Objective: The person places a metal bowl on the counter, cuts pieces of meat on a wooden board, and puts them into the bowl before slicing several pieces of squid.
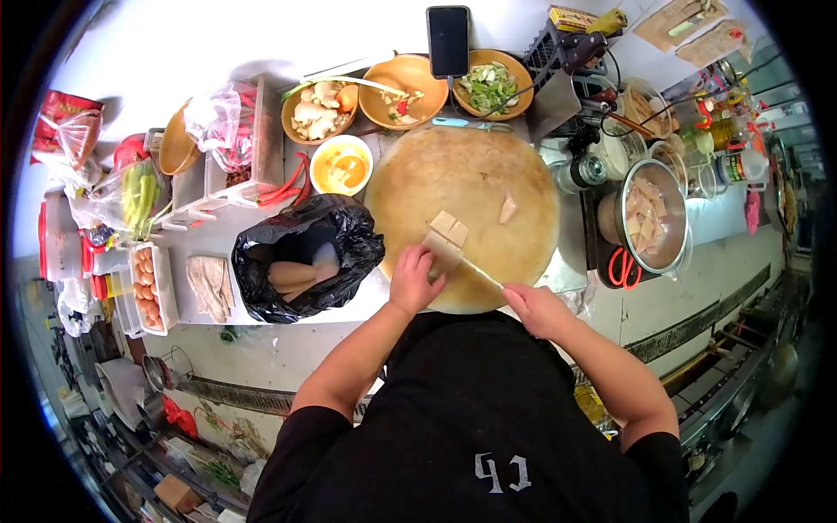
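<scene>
On the round wooden chopping board (466, 174), my left hand (415, 279) presses with curled fingers on a pale, pinkish block of food (445, 248). Cut pieces of it (449, 227) lie just beyond the fingers. My right hand (535, 311) grips the handle of a knife (481, 273), whose blade reaches leftward to the block and is seen nearly edge-on. Farther right, a single pale piece (508, 207) rests by itself on the board.
Left of the board, a black plastic bag (261, 228) stands with pale lengths inside. A metal bowl (626, 213) of pale pieces and orange-handled scissors (622, 269) are at right. Behind are food bowls (404, 68), a blue-handled knife (453, 123) and a phone (449, 42).
</scene>
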Action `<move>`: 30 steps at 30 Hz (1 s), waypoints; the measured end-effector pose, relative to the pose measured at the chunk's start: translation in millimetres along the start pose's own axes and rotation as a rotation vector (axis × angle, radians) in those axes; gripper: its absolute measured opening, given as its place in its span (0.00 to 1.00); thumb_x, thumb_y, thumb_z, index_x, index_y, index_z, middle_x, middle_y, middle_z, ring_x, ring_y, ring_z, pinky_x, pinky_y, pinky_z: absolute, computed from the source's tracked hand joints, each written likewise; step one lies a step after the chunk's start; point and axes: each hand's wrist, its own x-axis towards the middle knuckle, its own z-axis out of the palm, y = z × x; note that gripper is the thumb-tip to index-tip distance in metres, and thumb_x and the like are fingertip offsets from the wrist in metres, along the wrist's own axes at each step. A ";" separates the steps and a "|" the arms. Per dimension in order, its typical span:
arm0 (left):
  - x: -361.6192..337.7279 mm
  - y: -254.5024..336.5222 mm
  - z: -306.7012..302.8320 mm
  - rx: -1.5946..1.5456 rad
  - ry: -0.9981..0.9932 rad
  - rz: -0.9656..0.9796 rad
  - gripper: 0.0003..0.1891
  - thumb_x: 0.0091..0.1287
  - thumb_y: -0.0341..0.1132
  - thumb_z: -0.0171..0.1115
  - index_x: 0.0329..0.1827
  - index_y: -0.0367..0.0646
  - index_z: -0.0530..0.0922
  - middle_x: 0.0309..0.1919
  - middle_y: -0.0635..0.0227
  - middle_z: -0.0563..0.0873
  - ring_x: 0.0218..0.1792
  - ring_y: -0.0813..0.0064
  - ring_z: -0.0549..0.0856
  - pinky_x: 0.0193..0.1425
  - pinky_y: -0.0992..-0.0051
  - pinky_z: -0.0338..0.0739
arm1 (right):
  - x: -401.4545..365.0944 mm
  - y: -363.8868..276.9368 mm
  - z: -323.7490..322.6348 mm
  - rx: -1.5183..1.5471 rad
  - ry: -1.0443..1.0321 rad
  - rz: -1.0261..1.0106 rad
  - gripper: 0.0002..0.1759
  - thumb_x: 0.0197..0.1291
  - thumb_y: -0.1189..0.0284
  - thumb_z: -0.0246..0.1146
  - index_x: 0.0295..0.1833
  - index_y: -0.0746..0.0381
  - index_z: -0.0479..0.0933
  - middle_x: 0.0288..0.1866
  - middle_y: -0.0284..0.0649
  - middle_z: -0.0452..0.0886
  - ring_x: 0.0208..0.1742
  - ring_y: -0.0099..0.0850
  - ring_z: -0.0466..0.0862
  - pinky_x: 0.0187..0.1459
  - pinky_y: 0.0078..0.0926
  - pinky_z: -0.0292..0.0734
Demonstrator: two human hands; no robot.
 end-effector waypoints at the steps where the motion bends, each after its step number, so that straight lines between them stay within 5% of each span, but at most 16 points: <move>1: 0.8 1.1 0.4 0.025 -0.006 0.006 0.22 0.51 0.36 0.74 0.48 0.38 0.80 0.54 0.55 0.79 0.59 0.49 0.76 0.63 0.57 0.73 | 0.2 -2.4 1.7 -0.003 0.000 -0.002 0.25 0.76 0.53 0.48 0.54 0.62 0.80 0.46 0.56 0.84 0.49 0.57 0.83 0.52 0.48 0.77; 25: -5.4 -12.8 3.4 0.042 -0.061 -0.006 0.25 0.50 0.37 0.74 0.53 0.41 0.82 0.54 0.54 0.81 0.60 0.47 0.76 0.66 0.56 0.73 | 59.9 -26.4 42.9 -0.086 -0.049 -0.126 0.27 0.76 0.49 0.44 0.50 0.62 0.77 0.42 0.57 0.84 0.47 0.59 0.82 0.50 0.53 0.76; 30: -8.4 -12.9 10.4 -0.009 -0.060 -0.007 0.29 0.51 0.36 0.73 0.58 0.37 0.78 0.58 0.49 0.77 0.61 0.44 0.74 0.67 0.55 0.72 | 22.5 9.2 22.4 0.061 -0.018 -0.096 0.25 0.75 0.53 0.48 0.59 0.61 0.79 0.51 0.56 0.84 0.51 0.56 0.83 0.53 0.46 0.77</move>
